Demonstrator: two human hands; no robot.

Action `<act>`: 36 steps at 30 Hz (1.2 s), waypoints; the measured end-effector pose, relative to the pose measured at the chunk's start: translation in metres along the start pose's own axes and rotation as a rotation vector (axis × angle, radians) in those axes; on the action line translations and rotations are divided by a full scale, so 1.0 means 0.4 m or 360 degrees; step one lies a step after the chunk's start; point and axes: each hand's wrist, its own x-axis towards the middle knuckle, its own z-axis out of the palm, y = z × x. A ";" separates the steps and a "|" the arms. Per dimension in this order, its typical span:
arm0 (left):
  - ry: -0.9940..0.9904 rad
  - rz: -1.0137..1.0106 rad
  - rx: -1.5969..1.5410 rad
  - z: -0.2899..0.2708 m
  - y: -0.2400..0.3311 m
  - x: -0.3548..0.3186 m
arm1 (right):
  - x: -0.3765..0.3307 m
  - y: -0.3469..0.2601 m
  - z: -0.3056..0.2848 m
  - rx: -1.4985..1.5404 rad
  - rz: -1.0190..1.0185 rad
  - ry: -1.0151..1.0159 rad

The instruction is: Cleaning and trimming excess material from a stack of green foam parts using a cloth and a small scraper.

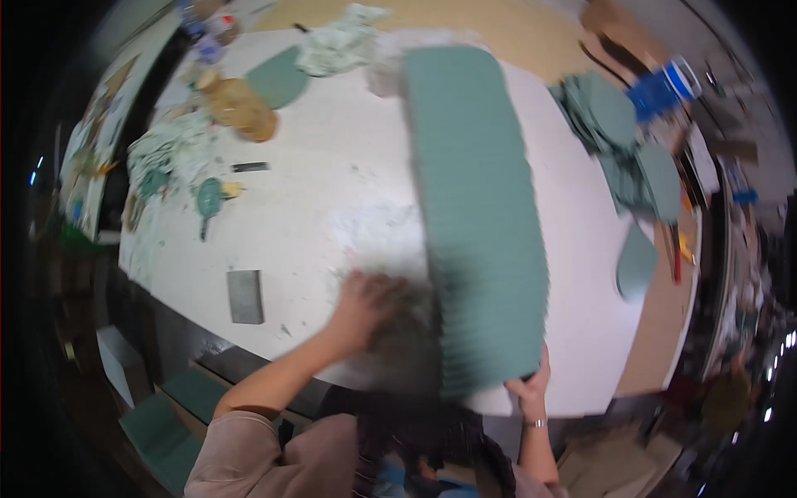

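A long row of overlapping green sheets, ridged across its length, runs over the white worktable from the far side to its near edge. At the near right corner of this row my right hand has its thumb against the edge, with the other fingers partly hidden. My left hand is over the table just left of the sheets. Motion smears its fingers, so whether they hold anything does not show. Whitish smudges and small scraps mark the table around it.
A grey block lies at the left, with a green-smeared tool beyond it. Crumpled cloths and an amber bottle are at the far left. Loose green pieces and a blue container occupy the far right.
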 end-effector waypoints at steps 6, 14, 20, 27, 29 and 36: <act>0.0448 -0.0258 -0.0709 -0.221 0.084 0.165 | 0.007 0.000 -0.014 -0.0160 -0.0020 0.0048; -0.0115 0.0923 -0.0347 0.024 0.469 0.401 | -0.015 0.090 -0.012 -0.0040 0.0061 -0.0154; -0.0783 0.0783 -0.0203 -0.188 0.325 0.286 | -0.001 0.048 -0.036 -0.0081 -0.0476 0.0043; -0.0343 0.0738 -0.0309 -0.029 0.538 0.360 | 0.009 0.099 0.014 0.0509 -0.0256 -0.0076; -0.0378 0.0793 -0.0123 0.001 0.509 0.305 | 0.018 0.098 -0.006 0.0224 -0.0378 -0.0056; -0.0561 -0.0753 -0.1102 -0.356 0.320 0.080 | 0.019 0.053 -0.034 -0.0173 -0.0448 0.0038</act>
